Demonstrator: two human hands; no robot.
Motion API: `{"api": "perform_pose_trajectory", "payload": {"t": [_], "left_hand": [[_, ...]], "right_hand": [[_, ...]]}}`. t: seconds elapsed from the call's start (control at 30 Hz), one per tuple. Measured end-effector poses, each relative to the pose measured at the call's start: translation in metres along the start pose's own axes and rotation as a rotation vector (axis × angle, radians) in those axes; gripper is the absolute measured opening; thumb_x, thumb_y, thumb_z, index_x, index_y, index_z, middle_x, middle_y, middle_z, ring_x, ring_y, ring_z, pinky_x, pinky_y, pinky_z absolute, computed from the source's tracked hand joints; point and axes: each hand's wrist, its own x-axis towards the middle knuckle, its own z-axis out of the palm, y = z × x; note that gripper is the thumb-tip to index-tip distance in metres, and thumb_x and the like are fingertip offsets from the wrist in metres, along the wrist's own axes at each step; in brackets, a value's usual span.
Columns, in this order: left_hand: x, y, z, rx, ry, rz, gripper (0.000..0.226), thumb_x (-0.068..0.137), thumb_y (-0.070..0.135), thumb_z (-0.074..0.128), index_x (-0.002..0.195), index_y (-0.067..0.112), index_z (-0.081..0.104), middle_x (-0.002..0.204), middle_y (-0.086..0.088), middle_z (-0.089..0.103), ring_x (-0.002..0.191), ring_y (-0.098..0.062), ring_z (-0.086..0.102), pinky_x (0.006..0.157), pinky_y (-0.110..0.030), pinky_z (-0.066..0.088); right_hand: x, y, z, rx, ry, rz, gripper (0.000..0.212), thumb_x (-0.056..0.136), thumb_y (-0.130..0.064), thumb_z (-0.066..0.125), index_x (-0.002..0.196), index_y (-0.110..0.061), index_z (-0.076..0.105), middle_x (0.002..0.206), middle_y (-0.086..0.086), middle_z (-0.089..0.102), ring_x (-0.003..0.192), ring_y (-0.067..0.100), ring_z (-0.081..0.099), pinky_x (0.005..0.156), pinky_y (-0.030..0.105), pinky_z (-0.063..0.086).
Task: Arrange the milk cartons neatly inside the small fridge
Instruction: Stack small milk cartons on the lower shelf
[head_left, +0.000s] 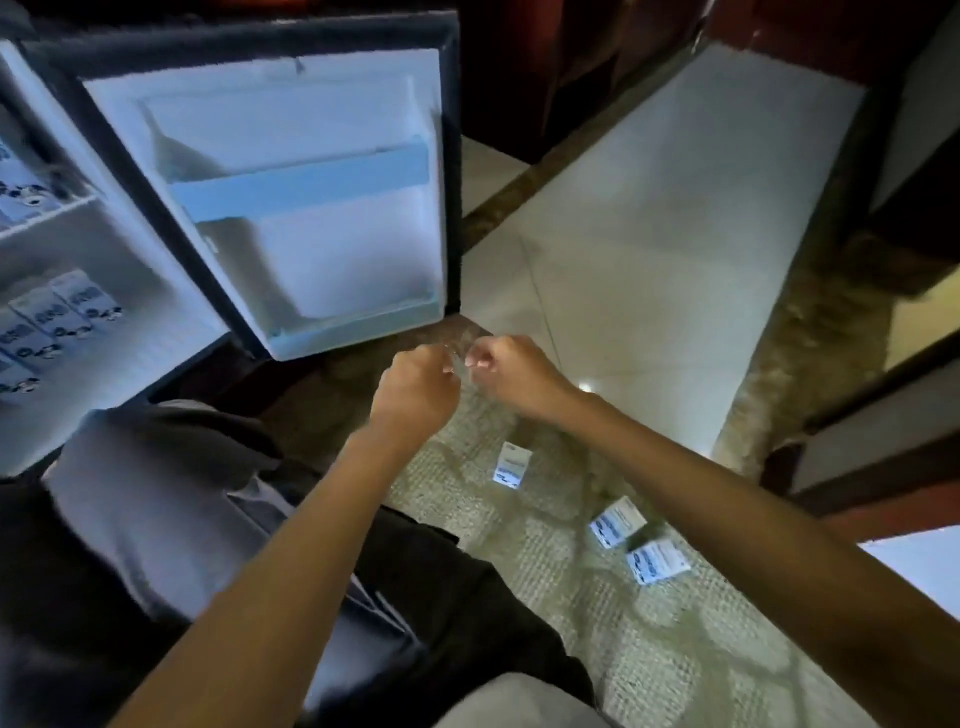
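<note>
both hands are raised together just in front of the open fridge door (332, 270), above the near edge of the rug (571, 623). the left hand (415, 384) has its fingers (448, 366) curled in toward the thumb, and the right hand (511, 376) faces it with its fingers (475, 359) curled the same way, the two sets of fingertips almost touching. between them each hand pinches an end of a clear scrap (458, 364), thin and glassy; it is too blurred to tell what it is. neither hand holds a carton. three milk cartons lie on the rug to the right of the person's lap, well apart from the fridge: one carton (511, 464) sits alone below the right wrist, a second carton (616, 521) lies further right and nearer, and a third carton (655, 560) lies just beside the second. inside the small fridge (130, 291), at the left edge of the view, a row of cartons (52, 322) stands side by side on the bottom level, and more cartons (21, 195) stand on the white shelf (47, 218) above them, partly cut off by the frame. the door is swung wide, its inner liner white, with a pale blue rail (301, 182) across the door pocket. pale floor tiles (649, 234) stretch away to the right of the door. dark trousers (467, 597) and a grey cloth (156, 493) fill the lower left.
</note>
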Motion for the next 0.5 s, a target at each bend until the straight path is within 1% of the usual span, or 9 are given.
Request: {"api": "perform_pose_trajectory", "payload": {"t": [0.1,0.17,0.2,0.23,0.3,0.37,0.4,0.43,0.5], "left_hand": [[0.002,0.007,0.033,0.010,-0.093,-0.032,0.032,0.092,0.010,0.044,0.120,0.008,0.060,0.123,-0.015,0.061,0.112,-0.031,0.058,0.093,-0.035,0.048],[0.004,0.008,0.052,0.042,-0.152,-0.054,0.032,0.094,0.008,0.043,0.122,0.007,0.058,0.122,-0.015,0.060,0.109,-0.029,0.060,0.086,-0.033,0.050],[0.005,0.007,0.061,0.057,-0.174,-0.062,0.032,0.094,0.007,0.042,0.122,0.006,0.057,0.121,-0.015,0.061,0.107,-0.028,0.060,0.081,-0.031,0.049],[0.006,0.006,0.070,0.065,-0.195,-0.072,0.032,0.095,0.007,0.041,0.122,0.005,0.057,0.120,-0.015,0.061,0.106,-0.027,0.061,0.078,-0.030,0.048],[0.009,0.002,0.084,0.084,-0.237,-0.097,0.031,0.096,0.009,0.039,0.120,0.005,0.057,0.119,-0.015,0.060,0.103,-0.028,0.061,0.076,-0.029,0.047],[0.013,-0.005,0.095,0.117,-0.283,-0.115,0.029,0.097,0.011,0.037,0.117,0.005,0.057,0.119,-0.016,0.059,0.101,-0.028,0.061,0.077,-0.031,0.048],[0.015,-0.008,0.098,0.134,-0.298,-0.118,0.029,0.096,0.011,0.038,0.116,0.005,0.058,0.119,-0.016,0.059,0.097,-0.028,0.061,0.076,-0.031,0.049],[0.017,-0.011,0.101,0.153,-0.309,-0.118,0.029,0.096,0.010,0.038,0.115,0.005,0.059,0.118,-0.015,0.059,0.091,-0.027,0.060,0.075,-0.031,0.050],[0.022,-0.018,0.107,0.176,-0.311,-0.116,0.028,0.095,0.008,0.040,0.113,0.004,0.061,0.111,-0.014,0.059,0.083,-0.022,0.055,0.072,-0.030,0.050]], "right_hand": [[-0.005,0.050,0.030,0.070,-0.058,0.131,0.022,0.090,-0.010,0.048,0.095,-0.001,0.068,0.097,0.016,0.069,0.085,0.027,0.064,0.075,0.035,0.050],[-0.006,0.081,0.053,0.091,-0.103,0.240,0.023,0.093,-0.010,0.046,0.097,0.003,0.065,0.089,0.018,0.068,0.070,0.023,0.058,0.059,0.031,0.045],[-0.005,0.096,0.066,0.091,-0.118,0.297,0.022,0.093,-0.009,0.046,0.099,0.004,0.063,0.089,0.018,0.067,0.070,0.022,0.057,0.056,0.028,0.042],[-0.005,0.111,0.078,0.093,-0.128,0.346,0.021,0.091,-0.007,0.048,0.102,0.005,0.061,0.094,0.019,0.067,0.075,0.024,0.060,0.058,0.029,0.044],[-0.002,0.135,0.102,0.091,-0.160,0.427,0.026,0.090,-0.007,0.049,0.113,0.004,0.055,0.112,0.022,0.063,0.096,0.032,0.062,0.075,0.036,0.050],[0.000,0.150,0.122,0.089,-0.215,0.496,0.042,0.091,-0.008,0.049,0.132,0.000,0.042,0.131,0.021,0.052,0.116,0.035,0.054,0.094,0.042,0.047],[0.001,0.155,0.131,0.093,-0.241,0.522,0.050,0.091,-0.008,0.050,0.138,-0.002,0.034,0.138,0.020,0.046,0.122,0.035,0.050,0.100,0.044,0.044],[0.004,0.159,0.140,0.093,-0.266,0.531,0.055,0.091,-0.008,0.050,0.141,-0.003,0.028,0.142,0.020,0.041,0.126,0.036,0.046,0.103,0.044,0.041],[0.009,0.166,0.154,0.063,-0.306,0.506,0.059,0.091,-0.009,0.051,0.143,-0.004,0.025,0.144,0.019,0.036,0.128,0.035,0.044,0.104,0.042,0.040]]}}
